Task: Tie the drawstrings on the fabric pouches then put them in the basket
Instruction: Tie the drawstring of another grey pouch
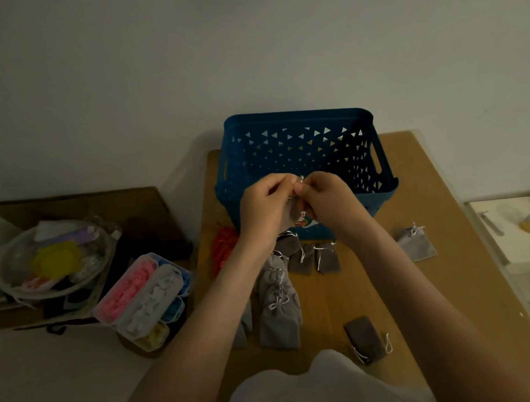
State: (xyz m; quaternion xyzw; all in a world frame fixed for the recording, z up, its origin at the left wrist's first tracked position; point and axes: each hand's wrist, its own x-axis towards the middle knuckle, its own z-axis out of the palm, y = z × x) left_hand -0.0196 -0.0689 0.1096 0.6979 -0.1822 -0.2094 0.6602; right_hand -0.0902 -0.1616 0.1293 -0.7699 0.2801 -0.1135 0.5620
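Observation:
A blue plastic basket (pixel 300 149) with triangle holes stands at the far end of the wooden table (pixel 433 280). In front of it my left hand (pixel 262 206) and my right hand (pixel 325 198) meet, both pinching the white drawstring of a grey pouch (pixel 292 212) that hangs between them, mostly hidden by the fingers. Several grey pouches lie on the table: a pile (pixel 278 302) under my left forearm, two darker ones (pixel 314 258), one at the right (pixel 416 244), one near me (pixel 365 338).
An orange pouch (pixel 224 249) lies left of the pile. Left of the table a clear box (pixel 142 299) holds pink, white and yellow pieces, and a glass bowl (pixel 54 260) sits on cardboard. A white shelf (pixel 527 228) with small items stands at the right.

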